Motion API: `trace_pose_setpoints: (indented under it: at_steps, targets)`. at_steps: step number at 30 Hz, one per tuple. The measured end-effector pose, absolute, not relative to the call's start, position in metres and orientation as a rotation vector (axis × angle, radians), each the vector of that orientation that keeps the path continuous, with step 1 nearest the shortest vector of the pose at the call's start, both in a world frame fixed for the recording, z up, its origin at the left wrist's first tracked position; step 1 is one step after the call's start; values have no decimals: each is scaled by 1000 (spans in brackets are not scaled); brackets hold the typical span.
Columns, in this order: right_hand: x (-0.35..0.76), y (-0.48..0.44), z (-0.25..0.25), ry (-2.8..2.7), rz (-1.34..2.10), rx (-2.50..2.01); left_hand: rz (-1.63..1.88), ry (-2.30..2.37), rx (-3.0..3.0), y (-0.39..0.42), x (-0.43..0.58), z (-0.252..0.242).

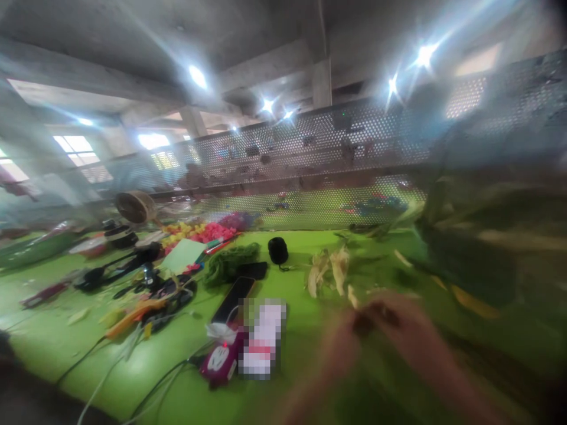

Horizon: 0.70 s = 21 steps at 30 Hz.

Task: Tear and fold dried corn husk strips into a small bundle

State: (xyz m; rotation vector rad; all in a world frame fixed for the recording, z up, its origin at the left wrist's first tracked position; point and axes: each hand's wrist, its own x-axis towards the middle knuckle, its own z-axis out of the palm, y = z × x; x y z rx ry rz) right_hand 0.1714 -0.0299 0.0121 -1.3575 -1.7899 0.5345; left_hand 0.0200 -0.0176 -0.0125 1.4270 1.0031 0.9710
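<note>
My left hand (343,342) and my right hand (401,316) meet low over the right half of the green table, both smeared by motion. Their fingers are bent and pressed together at the tips. Whatever lies between them is too blurred to name. Just beyond the fingertips are pale, crinkled husk-like pieces (339,268) on the tabletop, and a small pale scrap (352,297) lies close to my left hand. A black ball of cord (278,251) sits farther off to the left.
Left of my hands are a phone with a blurred-out screen (266,339), a purple power strip (221,360), a dark phone (234,298), green yarn (230,262) and an orange-handled tool (135,317) with cables. A perforated metal panel (310,159) stands behind; a dark bulky shape (473,254) is at right.
</note>
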Motion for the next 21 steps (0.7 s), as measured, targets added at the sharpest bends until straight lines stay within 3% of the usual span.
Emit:
trace_pose_setpoints:
  at_steps: [12, 21]
  targets:
    - [168, -25, 4, -1667, 631, -1412, 825, 939, 1448, -19, 20, -19]
    - [177, -30, 20, -1539, 645, -1504, 956, 994, 1105, -7, 14, -14]
